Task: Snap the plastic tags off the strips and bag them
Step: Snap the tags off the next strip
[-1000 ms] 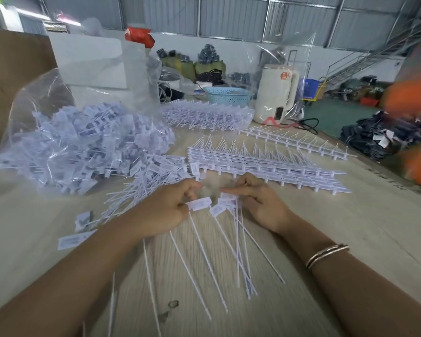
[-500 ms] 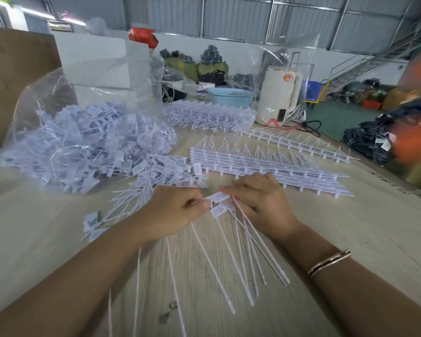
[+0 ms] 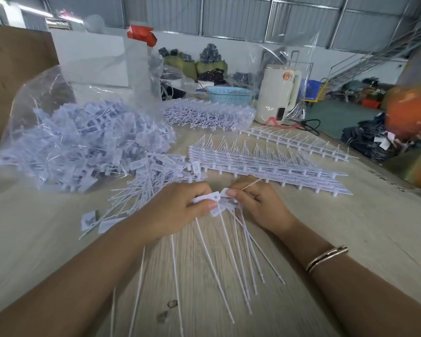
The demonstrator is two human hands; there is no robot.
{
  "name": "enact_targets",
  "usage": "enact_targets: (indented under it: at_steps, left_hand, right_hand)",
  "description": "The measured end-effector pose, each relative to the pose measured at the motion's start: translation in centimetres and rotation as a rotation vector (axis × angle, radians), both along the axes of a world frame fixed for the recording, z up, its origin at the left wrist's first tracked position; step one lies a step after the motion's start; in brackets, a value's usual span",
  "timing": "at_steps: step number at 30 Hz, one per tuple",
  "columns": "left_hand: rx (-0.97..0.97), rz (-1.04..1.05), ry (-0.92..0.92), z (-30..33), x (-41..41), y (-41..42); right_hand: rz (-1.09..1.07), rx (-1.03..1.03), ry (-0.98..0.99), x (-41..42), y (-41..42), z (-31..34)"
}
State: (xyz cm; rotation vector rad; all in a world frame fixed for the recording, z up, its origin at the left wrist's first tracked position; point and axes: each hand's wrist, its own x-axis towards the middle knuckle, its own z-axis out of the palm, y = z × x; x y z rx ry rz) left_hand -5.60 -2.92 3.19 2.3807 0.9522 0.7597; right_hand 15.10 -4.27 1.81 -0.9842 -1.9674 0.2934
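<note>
A: Hands, quick?
B: I see the left hand (image 3: pixel 178 205) at frame centre, fingers curled, thumb pinching a bunch of tags (image 3: pixel 206 198). Right hand (image 3: pixel 258 203) just beside it, fingers curled, thumb and forefinger pinching one tag head (image 3: pixel 225 192). The two hands nearly touch.
A: Tails?
B: Long white tails fan down from the hands toward the lower centre, lying on the worktop (image 3: pixel 350 227).
A: Strips?
B: Stack of strips (image 3: pixel 265 164) just above the hands, right of centre. One more strip (image 3: pixel 294 141) above that, and a wrapped bundle (image 3: pixel 209 114) at upper centre.
A: Bag?
B: Clear bag (image 3: pixel 78 142) at left, full of loose tags, mouth spilling a loose pile (image 3: pixel 153 181) toward the left hand. Two stray tags at left centre.
A: Other stuff?
B: Bracelet (image 3: pixel 326 257) on the right wrist, white kettle (image 3: pixel 277 98) and blue basket (image 3: pixel 229 94) at top centre.
</note>
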Motion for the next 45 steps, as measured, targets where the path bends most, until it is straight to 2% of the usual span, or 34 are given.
enact_targets:
  at_steps: [4, 8, 12, 17, 21, 25, 26, 28, 31, 35, 38, 42, 45]
  left_hand:
    - [-0.011, -0.027, -0.043, 0.4, 0.1, -0.3]
    - [-0.033, -0.038, -0.054, 0.5, 0.3, -0.4]
    - [-0.102, -0.096, 0.044, 0.1, -1.1, -0.7]
    - [-0.106, 0.044, -0.017, 0.2, -1.9, 0.0]
    - [-0.109, 0.057, 0.072, -0.1, -1.7, 0.1]
    - [-0.077, 0.122, 0.008, -0.1, -1.1, 0.1]
    - [-0.092, 0.138, -0.030, -0.2, -0.8, 0.0]
    - [-0.099, 0.168, -0.086, -0.6, -0.2, -0.2]
    - [-0.069, 0.163, -0.080, -1.0, 0.2, -0.5]
    - [-0.017, 0.106, -0.026, -1.1, 0.5, -0.9]
    - [-0.031, 0.102, -0.025, -0.9, 0.5, -1.1]
    - [-0.028, 0.166, 0.012, -0.5, -0.2, -0.7]
    - [-0.033, 0.139, 0.016, -0.7, -0.4, -0.5]
  right_hand:
    - [0.015, -0.086, 0.099, 0.1, -0.4, 0.2]
    - [0.010, -0.129, 0.085, 0.0, -0.5, 0.3]
    - [-0.173, -0.210, 0.326, 2.0, -0.5, 0.8]
    - [-0.175, -0.110, 0.002, 2.2, -0.4, 0.4]
    - [-0.122, -0.057, -0.120, 2.5, 0.3, -0.5]
    - [-0.081, -0.083, -0.338, 2.4, 0.9, -1.3]
    - [-0.070, -0.111, -0.351, 2.4, 0.9, -1.4]
    - [-0.065, -0.150, -0.253, 2.5, 0.8, -1.0]
    - [-0.081, 0.017, -0.145, 2.1, 0.1, -0.3]
    - [-0.127, 0.339, -0.445, 0.3, -0.4, 0.0]
    - [-0.136, 0.484, -0.496, -0.4, -0.4, 0.2]
    - [-0.213, 0.533, -0.362, 0.4, -0.6, 0.5]
    - [-0.237, 0.498, -0.419, 0.6, -0.6, 0.2]
